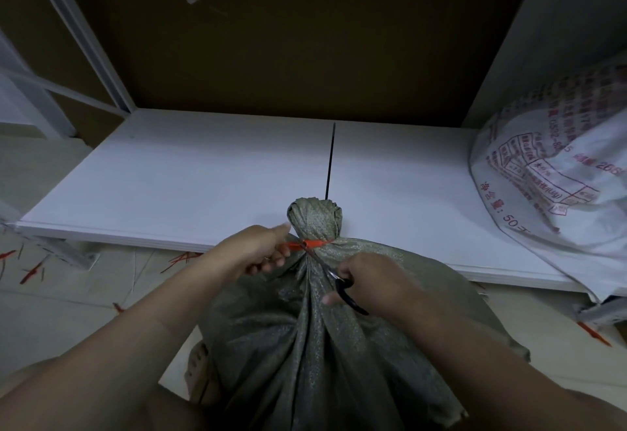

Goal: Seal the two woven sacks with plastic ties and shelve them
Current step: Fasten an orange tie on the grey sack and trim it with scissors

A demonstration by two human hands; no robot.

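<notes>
Green sack (305, 345) (red-tied (317, 243)), white sack (556, 193) shelved

L hand (258, 250) pinching, fingers curled, R hand (369, 281) gripping, fingers curled under

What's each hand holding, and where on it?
Left hand pinches the orange tie by its tail; right hand grips the scissors by the black handles.

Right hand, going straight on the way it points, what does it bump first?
The right hand holds scissors aimed at the orange tie on the sack; likely that first.
</notes>
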